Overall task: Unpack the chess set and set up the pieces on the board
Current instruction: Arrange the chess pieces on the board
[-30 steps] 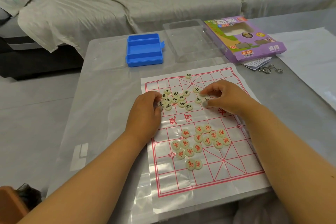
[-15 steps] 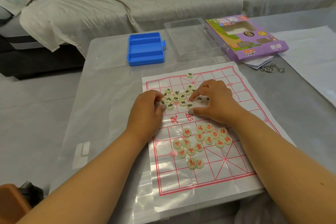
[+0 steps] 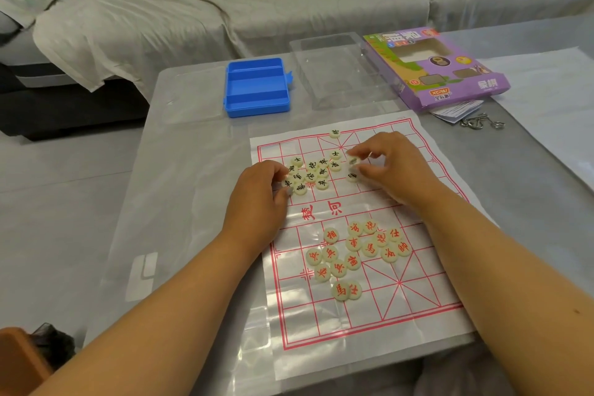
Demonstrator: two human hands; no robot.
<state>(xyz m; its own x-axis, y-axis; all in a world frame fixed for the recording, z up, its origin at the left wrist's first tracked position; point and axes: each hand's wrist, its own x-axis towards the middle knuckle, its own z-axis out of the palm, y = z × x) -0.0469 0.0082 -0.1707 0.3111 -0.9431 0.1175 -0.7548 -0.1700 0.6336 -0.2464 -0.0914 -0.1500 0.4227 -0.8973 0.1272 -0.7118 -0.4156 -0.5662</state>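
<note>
A white paper chess board (image 3: 414,315) with red lines lies on the grey table. Several round cream pieces with black characters (image 3: 310,173) cluster on its far half. One black piece (image 3: 334,133) sits alone on the far edge line. Several pieces with red characters (image 3: 353,254) lie heaped on the near half. My right hand (image 3: 390,167) pinches one black-marked piece (image 3: 352,160) between thumb and fingers, just above the board. My left hand (image 3: 262,193) rests at the left of the black cluster, its fingertips touching the outer pieces.
An open blue plastic case (image 3: 257,87) stands behind the board. Right of it are a clear plastic tray (image 3: 337,74), a purple cardboard box (image 3: 440,67), folded paper and metal ring puzzles (image 3: 482,122). A covered sofa (image 3: 257,3) runs behind the table.
My right hand moved left into the black cluster, then back to the right and up with one piece pinched. My left hand stayed at the cluster's left edge.
</note>
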